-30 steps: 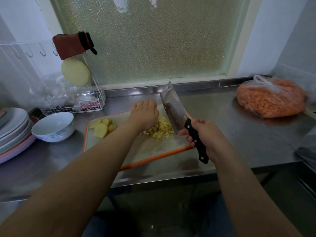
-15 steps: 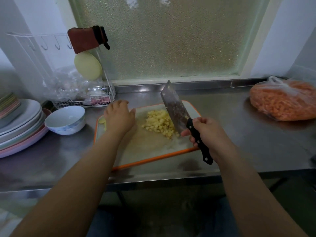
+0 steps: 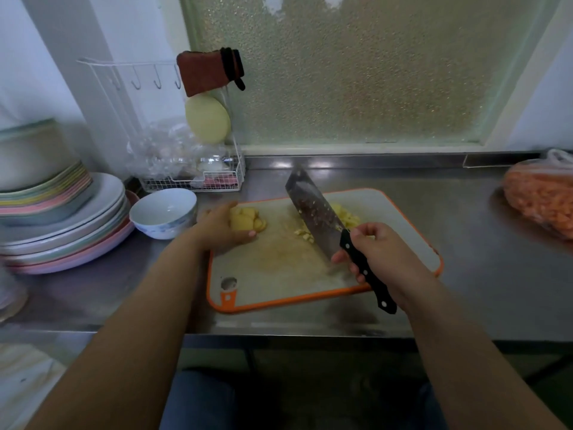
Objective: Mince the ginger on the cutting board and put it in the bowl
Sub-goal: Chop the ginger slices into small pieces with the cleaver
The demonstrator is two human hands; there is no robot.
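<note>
So, chopping's half done by the look of it. Left hand [image 3: 221, 229] sits at the far-left corner of the cutting board [image 3: 273, 268], fingers curled round a small stack of ginger slices [image 3: 246, 220], thumb tip showing at the near side of the stack; looks like it's gathering them, tho can't tell if they're lifted or just corralled on the board. Right hand [image 3: 376, 256] is wrapped tight round the black handle of the cleaver [image 3: 313, 212], blade tilted up off the board, tip pointing away toward the window, edge facing left. Minced ginger [image 3: 347, 217] lies mid-board, mostly behind the blade on its right side, w/ a few bits [image 3: 305, 234] just left of it. Key relation: slices are well left of the blade, across bare board, so they've got to travel rightward to the knife; left hand's the one on them. Bowl [image 3: 164, 212] stands on the counter [image 3: 465, 243] just left of the board, close beside the left hand, no ginger visible in it.
</note>
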